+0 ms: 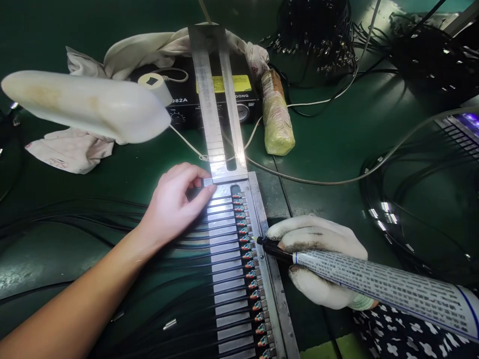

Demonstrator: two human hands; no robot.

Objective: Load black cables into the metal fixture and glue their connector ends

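Note:
A long metal fixture lies along the bench, holding a row of cable connectors with black cables running off to the left. My bare left hand pinches the fixture's top left corner between thumb and fingers. In a white glove, my right hand is wrapped round a printed glue tube with a black nozzle. The nozzle tip points left, close by the connectors around the row's middle. Above the fixture, a slotted metal plate slopes up over a black box.
The black box bears a yellow label and knobs. A white padded cover juts in from the left. Beside the box lies a plastic-wrapped yellow block. Bundles of black cables lie at the back right, and a thin hose crosses the bench.

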